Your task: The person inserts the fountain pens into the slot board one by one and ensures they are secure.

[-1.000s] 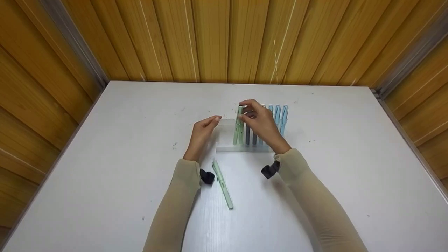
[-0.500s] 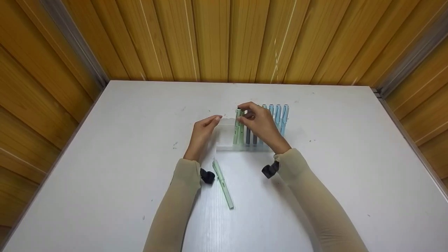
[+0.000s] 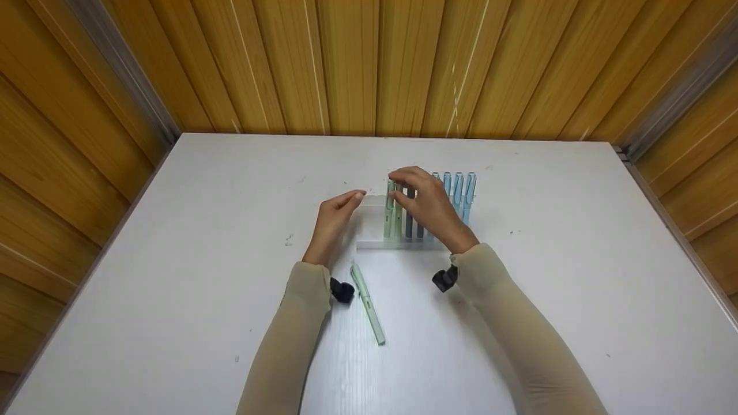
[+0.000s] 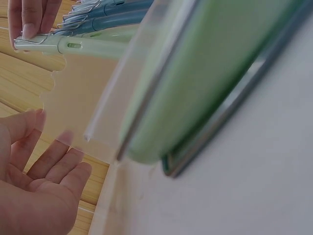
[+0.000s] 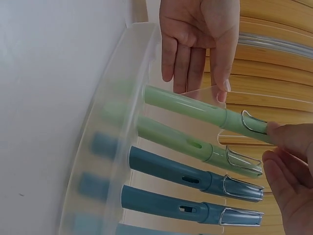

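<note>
A translucent pen stand [image 3: 369,245] holds a row of upright pens. My right hand [image 3: 429,199] pinches the cap end of the leftmost one, a light green pen [image 5: 186,107] whose lower end sits at the stand's base. Beside it in the right wrist view stand another green pen [image 5: 171,137] and dark blue pens [image 5: 161,164]. My left hand [image 3: 334,222] pinches the left edge of the stand's thin back plate between thumb and index finger, the other fingers relaxed. A loose green pen [image 3: 369,308] lies on the table before the stand, looming blurred in the left wrist view.
Light blue pens [image 3: 469,199] fill the stand's right end, partly behind my right hand. The white table [image 3: 230,190] meets a wood-panelled wall [image 3: 346,69] at its far edge. Black wrist cameras [image 3: 444,280] sit at both sleeves.
The pen in my right hand has gone from tilted to upright and slightly lower, its top shifting left with my fingers. My left hand and the loose pen stay put.
</note>
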The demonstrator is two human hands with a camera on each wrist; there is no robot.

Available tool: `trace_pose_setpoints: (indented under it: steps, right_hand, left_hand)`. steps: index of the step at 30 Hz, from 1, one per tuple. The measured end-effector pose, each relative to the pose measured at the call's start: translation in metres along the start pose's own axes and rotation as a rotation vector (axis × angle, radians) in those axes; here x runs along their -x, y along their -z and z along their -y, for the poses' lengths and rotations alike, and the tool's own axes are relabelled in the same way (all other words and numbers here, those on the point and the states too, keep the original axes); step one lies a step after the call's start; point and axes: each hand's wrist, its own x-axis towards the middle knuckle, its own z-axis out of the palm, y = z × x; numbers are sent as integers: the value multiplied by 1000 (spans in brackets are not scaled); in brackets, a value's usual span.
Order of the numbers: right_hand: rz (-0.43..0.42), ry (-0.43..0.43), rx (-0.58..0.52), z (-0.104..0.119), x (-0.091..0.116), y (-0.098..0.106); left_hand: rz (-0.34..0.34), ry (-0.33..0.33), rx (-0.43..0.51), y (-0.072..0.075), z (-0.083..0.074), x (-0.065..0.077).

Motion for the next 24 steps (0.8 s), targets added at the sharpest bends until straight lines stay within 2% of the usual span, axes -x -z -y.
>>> trace_pose_setpoints:
  steps: [9,18,24]
  right_hand:
    - [-5,51,7,0,-2,0]
    - [6,106,170,-1,-7,1]
    - [-6,181,200,-5,-9,0]
  left_hand:
    - [-3,-8,5,0,-1,0]
    - [1,-3,15,1,0,0]
    - [23,-1,36,1,0,2]
